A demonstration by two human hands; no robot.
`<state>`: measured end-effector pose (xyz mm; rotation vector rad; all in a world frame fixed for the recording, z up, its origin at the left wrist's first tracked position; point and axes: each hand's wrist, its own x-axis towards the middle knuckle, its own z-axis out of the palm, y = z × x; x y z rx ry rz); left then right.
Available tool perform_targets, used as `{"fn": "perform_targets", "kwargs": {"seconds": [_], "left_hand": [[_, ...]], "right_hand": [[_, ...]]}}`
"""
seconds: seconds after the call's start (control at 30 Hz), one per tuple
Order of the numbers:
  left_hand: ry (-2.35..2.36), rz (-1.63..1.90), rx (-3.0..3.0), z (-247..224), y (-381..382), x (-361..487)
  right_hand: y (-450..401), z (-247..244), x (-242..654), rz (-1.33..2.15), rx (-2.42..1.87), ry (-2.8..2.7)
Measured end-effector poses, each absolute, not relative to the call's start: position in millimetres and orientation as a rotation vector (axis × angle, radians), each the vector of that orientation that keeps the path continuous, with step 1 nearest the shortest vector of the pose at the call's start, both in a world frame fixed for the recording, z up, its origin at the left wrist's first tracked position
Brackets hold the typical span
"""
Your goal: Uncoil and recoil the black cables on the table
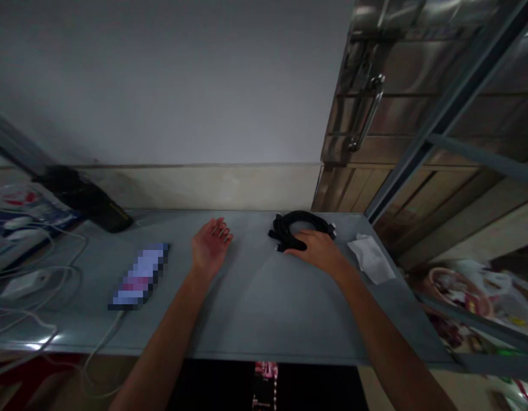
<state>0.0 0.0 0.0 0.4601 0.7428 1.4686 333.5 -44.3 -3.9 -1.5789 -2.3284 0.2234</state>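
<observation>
On the grey bench [264, 319], taken as a clock face with twelve at the wall, the coiled black cable [285, 229] is found at two o'clock, close to the far edge. It is held by the right grip [318, 249], which is closed partway over the near side of the coil, with strands seen between thumb and fingers; how firmly they are pinched cannot be told. The left grip [211, 245], at ten o'clock, is half open, the palm turned up and the fingers loosely curled, and nothing is held in it.

The coil is probably best handled with all its strands gathered in one grasp, since a loop left outside the thumb could slip and loosen the bundle. The metal-tipped ends, seen at its three and eight o'clock sides, should be kept from being bent or snagged. If the cable is to be lifted or turned, steadier control would be had by bringing the free left grip to the coil's nine o'clock side. Care is advised around the crumpled white paper [371, 260] at three o'clock, by the right forearm, and around the phone [140, 277] at nine, from which a white lead [112, 331] trails over the near edge.
</observation>
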Motion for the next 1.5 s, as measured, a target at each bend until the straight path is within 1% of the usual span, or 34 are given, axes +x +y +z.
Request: {"fn": "perform_targets", "kwargs": {"seconds": [0.63,0.93,1.13,1.3,1.5], "left_hand": [[0.731,1.472,0.464,0.8,-0.6,1.0],[0.725,1.472,0.483,0.4,-1.0,-1.0],[0.733,1.477,0.469,1.3,-1.3,-0.6],[0.735,1.476,0.469,1.1,-1.0,-0.6],[0.736,1.479,0.46,1.3,-0.7,-0.8]], "right_hand": [[-47.7,1.1,332.0,0.204,-1.579,-2.319],[-44.4,-3.9,333.0,0.067,-1.611,-2.289],[-43.7,-3.2,333.5,-0.033,-1.723,-2.143],[-42.6,-4.1,336.7,-0.069,-1.729,-1.987],[-44.6,2.8,340.9,0.069,-1.519,-1.637]]}}
